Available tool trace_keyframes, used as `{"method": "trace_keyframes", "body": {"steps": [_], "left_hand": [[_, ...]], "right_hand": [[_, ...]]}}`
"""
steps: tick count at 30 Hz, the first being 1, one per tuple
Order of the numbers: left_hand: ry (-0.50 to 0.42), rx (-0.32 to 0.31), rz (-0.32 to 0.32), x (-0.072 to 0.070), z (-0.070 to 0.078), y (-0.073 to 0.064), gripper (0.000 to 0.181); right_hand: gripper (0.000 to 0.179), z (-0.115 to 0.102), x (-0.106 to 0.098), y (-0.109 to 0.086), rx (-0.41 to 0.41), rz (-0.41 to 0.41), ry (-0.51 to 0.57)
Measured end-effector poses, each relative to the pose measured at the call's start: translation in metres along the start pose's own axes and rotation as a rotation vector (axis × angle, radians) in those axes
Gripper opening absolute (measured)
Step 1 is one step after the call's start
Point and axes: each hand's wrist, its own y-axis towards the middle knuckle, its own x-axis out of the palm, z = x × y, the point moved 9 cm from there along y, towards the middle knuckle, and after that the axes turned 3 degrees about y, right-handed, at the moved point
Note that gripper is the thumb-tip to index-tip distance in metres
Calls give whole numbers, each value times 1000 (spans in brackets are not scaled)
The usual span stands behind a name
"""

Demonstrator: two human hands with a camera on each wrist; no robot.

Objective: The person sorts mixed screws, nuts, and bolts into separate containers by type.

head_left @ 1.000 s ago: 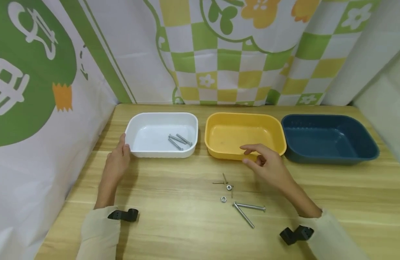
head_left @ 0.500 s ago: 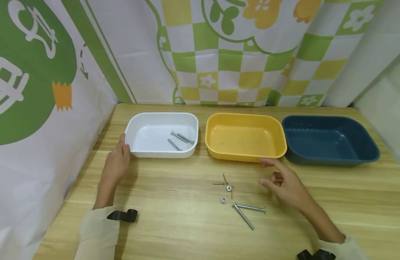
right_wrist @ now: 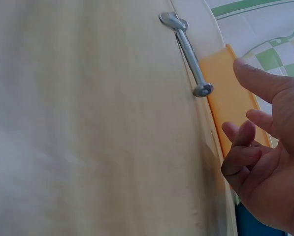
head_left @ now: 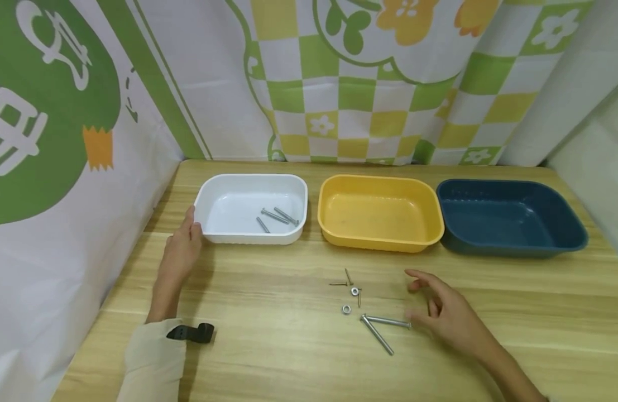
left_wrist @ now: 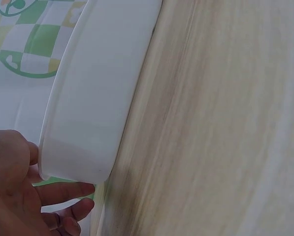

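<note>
My left hand [head_left: 180, 248] holds the left end of the white bin [head_left: 250, 238], its fingers at the rim and end wall in the left wrist view. Three silver bolts [head_left: 274, 216] lie inside that bin. Over the table on the right, my right hand [head_left: 451, 315] is empty, thumb and index finger spread apart. Its thumb is right by the head of a long bolt [head_left: 389, 321]; another long bolt [head_left: 378, 336] meets it in a V. Just behind are two nuts [head_left: 346, 309] and three thin brass-coloured screws [head_left: 338, 284].
A yellow bin [head_left: 381, 243] stands in the middle of the back row, and a dark blue bin [head_left: 515, 249] close beside it on the right. The wooden table [head_left: 268, 346] ends at a patterned cloth [head_left: 354, 95] at the back.
My right hand has drawn back from above the yellow bin's front rim toward the long bolts. The bolts in the white bin have shifted slightly. My left hand stays in place.
</note>
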Motion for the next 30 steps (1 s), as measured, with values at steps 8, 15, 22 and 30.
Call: {"method": "trace_keyframes", "body": {"steps": [8,15,22,30], "left_hand": [[8,0,1,0,1,0,59],[9,9,1,1,2,1,59],[2,2,-1,1,3,0,58],[2,-8,1,1,1,-1,58]], "right_hand": [[64,1,9,-11,-1,-9,55],[59,0,16,-12,-1,-5,41],[50,-6,22,-12,-43,-1,-21],[36,-13,27,-12,-62,-22,-75]]}}
